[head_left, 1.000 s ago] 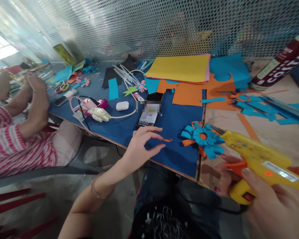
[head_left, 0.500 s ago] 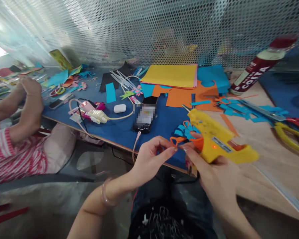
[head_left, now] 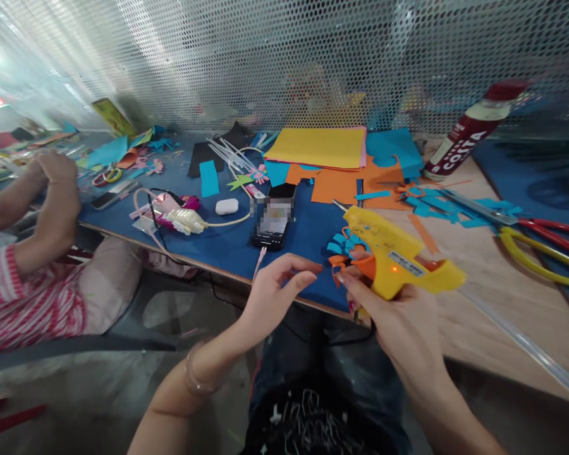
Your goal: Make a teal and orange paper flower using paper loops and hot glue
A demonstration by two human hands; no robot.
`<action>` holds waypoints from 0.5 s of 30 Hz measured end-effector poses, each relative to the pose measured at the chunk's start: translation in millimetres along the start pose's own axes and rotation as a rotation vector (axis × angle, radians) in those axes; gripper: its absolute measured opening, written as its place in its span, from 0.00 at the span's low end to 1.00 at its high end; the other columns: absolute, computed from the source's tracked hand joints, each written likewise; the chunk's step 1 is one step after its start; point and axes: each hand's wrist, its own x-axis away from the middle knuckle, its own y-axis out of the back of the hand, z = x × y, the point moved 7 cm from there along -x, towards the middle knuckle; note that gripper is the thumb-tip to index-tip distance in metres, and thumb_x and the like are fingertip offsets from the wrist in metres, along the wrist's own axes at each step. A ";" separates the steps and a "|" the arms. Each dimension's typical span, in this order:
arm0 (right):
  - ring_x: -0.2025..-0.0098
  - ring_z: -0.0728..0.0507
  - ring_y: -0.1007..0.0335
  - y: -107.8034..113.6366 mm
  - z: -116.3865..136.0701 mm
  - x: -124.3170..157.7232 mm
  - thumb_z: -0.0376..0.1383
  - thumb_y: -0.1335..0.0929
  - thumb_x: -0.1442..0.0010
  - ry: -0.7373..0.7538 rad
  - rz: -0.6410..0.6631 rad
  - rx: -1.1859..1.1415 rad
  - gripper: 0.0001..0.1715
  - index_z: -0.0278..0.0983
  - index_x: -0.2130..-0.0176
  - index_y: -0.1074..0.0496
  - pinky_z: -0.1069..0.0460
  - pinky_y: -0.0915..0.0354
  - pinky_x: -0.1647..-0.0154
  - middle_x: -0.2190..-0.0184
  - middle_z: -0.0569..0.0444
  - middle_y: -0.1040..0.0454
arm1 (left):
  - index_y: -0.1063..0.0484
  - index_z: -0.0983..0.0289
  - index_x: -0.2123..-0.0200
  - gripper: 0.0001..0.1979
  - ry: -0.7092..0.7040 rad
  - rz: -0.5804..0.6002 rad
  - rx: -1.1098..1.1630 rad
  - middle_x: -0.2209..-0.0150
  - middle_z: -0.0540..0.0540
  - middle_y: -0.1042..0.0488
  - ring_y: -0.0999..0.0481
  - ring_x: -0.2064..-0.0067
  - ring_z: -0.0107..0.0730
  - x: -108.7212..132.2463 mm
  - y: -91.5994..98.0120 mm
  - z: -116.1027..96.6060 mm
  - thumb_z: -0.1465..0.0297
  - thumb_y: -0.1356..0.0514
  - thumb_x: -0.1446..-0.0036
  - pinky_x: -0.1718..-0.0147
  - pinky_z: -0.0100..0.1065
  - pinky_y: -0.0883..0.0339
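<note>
Right hand (head_left: 396, 303) grips yellow hot-glue gun (head_left: 384, 246); left hand (head_left: 277, 292), fingertips narrowly parted, left of gun; blue paper flower (head_left: 340, 244) partly behind gun.

Glue gun (head_left: 384, 243): yellow, orange trigger (head_left: 368, 266), glowing orange light (head_left: 394, 269). Flower (head_left: 342, 245): blue and orange. Paper stack (head_left: 317, 145): yellow top, pink edge. Cut sheet (head_left: 330, 186): orange. Bottle (head_left: 467, 140): dark red, white lettering. Scissors (head_left: 507, 236): one handle red, other yellow. Table (head_left: 310, 230): blue, with pale wood stretch. Case (head_left: 227, 206): white. Phone (head_left: 267, 241): black. Shirt (head_left: 270, 436): black, white print. Co-worker's sleeve (head_left: 2, 275): red-and-white stripes. Mesh (head_left: 246, 76): grey, dotted with holes.
</note>
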 end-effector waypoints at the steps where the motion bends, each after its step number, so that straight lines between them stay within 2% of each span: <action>1: 0.66 0.41 0.21 -0.1 3.5 0.0 0.44 0.22 0.52 0.006 0.015 0.032 0.15 0.38 0.68 0.21 0.50 0.24 0.70 0.67 0.51 0.18 | 0.22 0.63 0.62 0.10 -0.016 0.001 -0.012 0.58 0.57 0.19 0.21 0.55 0.37 -1.0 2.1 -3.1 0.61 0.35 0.40 0.56 0.35 0.29; 4: 0.66 0.40 0.21 -0.2 8.3 0.6 0.44 0.22 0.53 -0.007 0.061 0.063 0.17 0.38 0.64 0.20 0.48 0.23 0.70 0.68 0.51 0.18 | 0.22 0.63 0.61 0.11 -0.047 0.048 -0.053 0.59 0.57 0.19 0.21 0.56 0.36 -5.3 2.7 -13.4 0.62 0.32 0.43 0.57 0.35 0.28; 7: 0.66 0.40 0.21 1.0 8.5 0.5 0.44 0.23 0.53 -0.010 0.081 0.080 0.17 0.38 0.64 0.20 0.48 0.24 0.71 0.66 0.51 0.18 | 0.22 0.63 0.63 0.10 -0.024 0.149 -0.088 0.60 0.56 0.19 0.21 0.57 0.36 -11.0 -1.9 -20.1 0.62 0.34 0.41 0.57 0.35 0.28; 11: 0.68 0.40 0.22 -0.6 7.8 -1.4 0.44 0.24 0.52 -0.001 0.109 0.108 0.15 0.37 0.67 0.21 0.48 0.25 0.73 0.67 0.50 0.18 | 0.21 0.63 0.62 0.09 0.024 0.237 -0.162 0.58 0.56 0.19 0.21 0.56 0.36 -17.8 -4.7 -22.5 0.63 0.34 0.41 0.58 0.35 0.29; 15: 0.66 0.39 0.21 -3.3 7.5 -2.2 0.43 0.24 0.51 0.014 0.136 0.082 0.15 0.38 0.63 0.21 0.46 0.24 0.68 0.69 0.52 0.19 | 0.20 0.63 0.63 0.09 0.046 0.273 -0.143 0.61 0.56 0.18 0.21 0.58 0.35 -22.1 -6.5 -18.9 0.63 0.34 0.42 0.59 0.34 0.29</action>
